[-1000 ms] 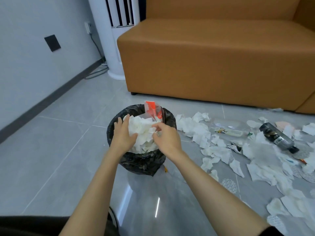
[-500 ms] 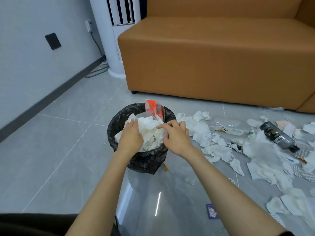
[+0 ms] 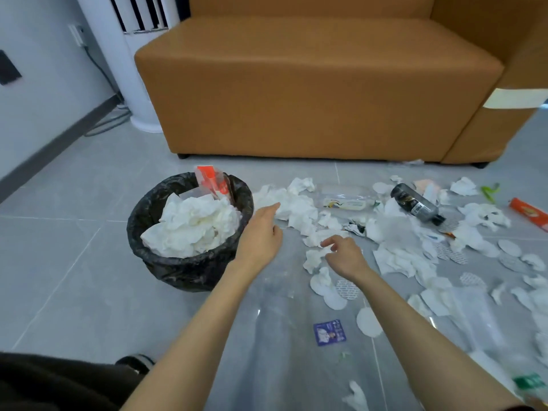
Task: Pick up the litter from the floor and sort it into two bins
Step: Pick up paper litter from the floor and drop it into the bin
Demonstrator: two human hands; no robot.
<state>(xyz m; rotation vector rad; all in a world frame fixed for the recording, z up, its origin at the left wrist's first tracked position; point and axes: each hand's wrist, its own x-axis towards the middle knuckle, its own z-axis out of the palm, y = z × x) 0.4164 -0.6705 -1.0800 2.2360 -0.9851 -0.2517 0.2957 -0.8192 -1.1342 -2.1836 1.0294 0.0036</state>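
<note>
We see the orange sofa (image 3: 311, 84) at 12 o'clock, scattered tissues (image 3: 296, 206) with a clear bottle (image 3: 344, 200) and a dark bottle (image 3: 415, 203) on the floor from 1 to 4 o'clock, and the black-bagged bin (image 3: 184, 271) at 10 o'clock, heaped with white tissues (image 3: 192, 226). Our left hand (image 3: 261, 235), fingers relaxed and holding nothing, is at the bin's 3 o'clock rim. Our right hand (image 3: 344, 256), loosely curled and empty, hangs just beside a crumpled tissue (image 3: 312, 258) at its 9 o'clock.
</note>
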